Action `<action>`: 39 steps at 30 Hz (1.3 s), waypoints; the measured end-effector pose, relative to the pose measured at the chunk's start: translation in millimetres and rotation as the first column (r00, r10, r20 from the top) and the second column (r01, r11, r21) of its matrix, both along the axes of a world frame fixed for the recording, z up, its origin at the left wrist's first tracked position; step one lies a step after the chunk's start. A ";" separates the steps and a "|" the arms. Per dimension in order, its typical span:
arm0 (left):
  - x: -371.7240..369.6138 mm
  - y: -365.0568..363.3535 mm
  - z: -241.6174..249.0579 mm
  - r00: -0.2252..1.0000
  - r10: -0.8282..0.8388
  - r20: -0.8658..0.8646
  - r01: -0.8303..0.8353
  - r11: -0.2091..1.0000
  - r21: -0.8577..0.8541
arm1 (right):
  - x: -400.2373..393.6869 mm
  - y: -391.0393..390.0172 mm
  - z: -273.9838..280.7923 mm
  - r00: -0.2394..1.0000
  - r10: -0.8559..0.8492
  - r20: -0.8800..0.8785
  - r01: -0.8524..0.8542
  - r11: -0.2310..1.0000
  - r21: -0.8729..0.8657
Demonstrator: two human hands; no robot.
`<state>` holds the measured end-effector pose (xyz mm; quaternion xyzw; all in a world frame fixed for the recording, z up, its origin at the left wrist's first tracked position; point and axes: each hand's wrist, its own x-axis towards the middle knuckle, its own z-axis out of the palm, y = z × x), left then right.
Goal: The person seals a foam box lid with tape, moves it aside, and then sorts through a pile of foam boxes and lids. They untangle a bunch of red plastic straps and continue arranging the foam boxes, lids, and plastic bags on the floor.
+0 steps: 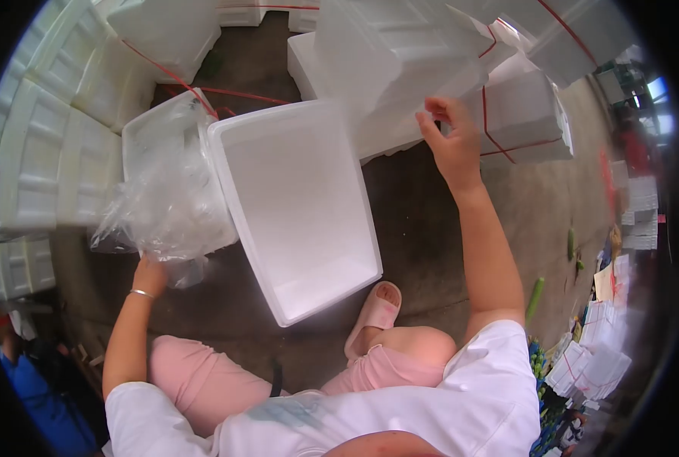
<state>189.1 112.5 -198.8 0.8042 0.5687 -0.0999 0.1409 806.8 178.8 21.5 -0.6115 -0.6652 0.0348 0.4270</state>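
Observation:
An open white foam box stands tilted in front of me, with its hollow inside facing up. To its left, a crumpled clear plastic bag lies over another white foam box. My left hand, a band on its wrist, is closed at the bag's lower edge; the plastic partly hides its fingers. My right hand is raised right of the open box, fingers curved and apart, with nothing visible in them. Just behind it is a large white foam box, somewhat blurred.
Stacked white foam boxes line the left side. Red straps bind boxes at the back right. Green vegetables lie on the dark floor at the right. More white boxes stand beyond. My slippered foot is by the open box's near corner.

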 end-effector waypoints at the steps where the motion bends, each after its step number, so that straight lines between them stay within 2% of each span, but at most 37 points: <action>1: 8.6 1.2 16.1 0.994 -0.032 -0.108 0.033 0.999 0.012 | 34.4 19.7 -5.1 0.978 -0.170 0.117 0.170 0.985 0.012; 2: 18.8 0.4 40.1 0.973 -0.062 -0.220 0.068 0.998 0.016 | 67.0 36.3 -20.9 0.943 -0.285 0.174 0.274 0.958 0.083; 3: 42.5 -1.1 77.8 0.991 0.051 -0.122 -0.039 0.995 0.092 | 89.0 49.4 -32.8 0.891 -0.398 0.220 0.369 0.915 0.163; 4: 68.0 1.6 113.4 0.990 0.054 -0.129 -0.041 0.994 0.098 | 98.7 58.1 -34.5 0.893 -0.397 0.211 0.368 0.915 0.165; 6: 118.9 9.7 178.1 0.881 0.352 -0.316 -0.381 0.924 -0.033 | 114.2 75.5 -37.7 0.927 -0.354 -0.123 0.365 0.928 0.081; 7: 144.3 12.6 207.5 0.875 0.367 -0.316 -0.391 0.920 -0.013 | 118.3 80.4 -35.4 0.930 -0.342 -0.136 0.356 0.930 0.096; 8: 169.0 13.7 234.3 0.926 0.376 0.032 -0.377 0.925 0.041 | 119.1 81.0 -31.7 0.889 -0.343 -0.303 0.394 0.910 0.127; 9: 193.0 15.6 249.1 0.876 0.313 0.366 -0.371 0.923 0.097 | 121.5 82.7 -32.8 0.821 -0.332 -0.465 0.438 0.888 0.140; 11: 236.0 30.9 259.1 0.669 0.129 0.732 -0.283 0.955 0.091 | 142.6 94.6 -53.0 0.785 -0.342 -0.516 0.453 0.886 0.102; 13: 293.7 60.3 255.5 0.483 0.123 0.867 -0.149 0.987 -0.057 | 159.1 105.9 -58.6 0.757 -0.341 -0.557 0.462 0.882 0.088; 14: 321.1 78.2 248.7 0.391 0.234 0.890 -0.050 0.971 -0.233 | 164.7 107.7 -59.5 0.730 -0.210 -0.650 0.224 0.973 -0.063; 15: 350.1 94.7 237.5 0.370 0.310 0.876 0.023 0.939 -0.342 | 169.0 106.7 -62.0 0.658 -0.102 -0.746 -0.053 0.982 -0.181; 16: 379.7 105.5 223.6 0.337 0.390 0.857 0.047 0.902 -0.430 | 172.4 105.0 -65.2 0.652 -0.095 -0.752 -0.064 0.982 -0.180; 17: 403.4 117.2 200.8 0.369 0.408 0.835 0.084 0.880 -0.468 | 173.1 105.2 -67.7 0.715 -0.100 -0.692 -0.078 0.972 -0.221; 18: 430.3 118.2 185.0 0.469 0.309 0.827 0.067 0.922 -0.382 | 167.3 106.5 -71.3 0.772 -0.094 -0.628 -0.096 0.960 -0.261; 19: 454.5 110.2 177.3 0.490 0.233 0.840 0.039 0.957 -0.288 | 156.6 95.5 -56.9 0.796 -0.066 -0.602 -0.109 0.962 -0.249; 20: 474.0 105.9 173.8 0.512 0.154 0.845 0.014 0.982 -0.187 | 135.0 77.0 -32.1 0.821 -0.069 -0.566 -0.043 0.982 -0.182; 21: 487.8 99.3 180.5 0.397 0.176 0.901 -0.029 0.983 -0.179 | 114.1 58.7 -6.7 0.844 -0.078 -0.530 0.027 0.994 -0.102; 22: 493.2 90.9 193.5 0.277 0.184 0.943 -0.065 0.983 -0.173 | 105.0 46.9 9.3 0.811 -0.007 -0.585 0.031 0.999 0.031; 23: 489.7 85.1 206.2 0.277 0.181 0.944 -0.075 0.983 -0.166 | 97.3 36.6 24.2 0.774 0.064 -0.629 0.049 0.986 0.160; 25: 482.8 78.1 233.5 0.025 -0.022 0.999 -0.048 0.999 0.023 | 77.9 20.6 63.7 0.745 0.180 -0.642 0.055 0.943 0.329; 26: 475.9 78.6 246.7 0.020 -0.031 0.999 -0.051 0.998 0.032 | 65.5 19.3 78.1 0.748 0.188 -0.636 0.051 0.940 0.338; 27: 465.4 80.3 260.4 0.013 -0.017 1.000 -0.098 0.995 0.018 | 51.5 17.6 91.7 0.718 0.280 -0.637 0.032 0.901 0.432; 28: 457.7 80.9 271.6 -0.008 -0.056 0.998 -0.137 0.989 0.054 | 37.6 15.6 102.7 0.688 0.371 -0.624 0.019 0.850 0.527; 29: 446.6 82.2 282.0 -0.040 -0.122 0.992 -0.193 0.975 0.112 | 22.1 17.2 109.7 0.698 0.379 -0.608 0.019 0.839 0.544; 31: 420.9 86.4 300.8 -0.074 -0.232 0.970 -0.306 0.931 0.200 | -12.3 30.5 115.8 0.652 0.566 -0.504 -0.107 0.727 0.678; 33: 389.5 94.5 311.1 -0.082 -0.294 0.952 -0.400 0.885 0.238 | -40.7 46.4 112.6 0.684 0.561 -0.465 -0.182 0.749 0.637; 34: 366.8 107.3 308.9 -0.004 -0.310 0.951 -0.424 0.862 0.279 | -58.8 58.0 111.4 0.674 0.585 -0.451 -0.227 0.745 0.627; 35: 347.0 123.5 306.4 0.023 -0.337 0.941 -0.415 0.853 0.315 | -73.6 70.3 108.8 0.660 0.608 -0.441 -0.273 0.742 0.613; 36: 325.1 141.3 299.4 0.104 -0.370 0.923 -0.455 0.808 0.375 | -82.0 81.4 104.5 0.767 0.560 -0.314 -0.341 0.769 0.540; 37: 304.3 154.0 294.2 0.179 -0.296 0.938 -0.505 0.790 0.346 | -84.3 87.4 95.8 0.808 0.535 -0.246 -0.370 0.787 0.494; 39: 265.9 171.1 278.4 -0.008 0.087 0.996 -0.669 0.740 -0.070 | -82.9 97.3 68.1 0.903 0.429 -0.041 -0.385 0.845 0.371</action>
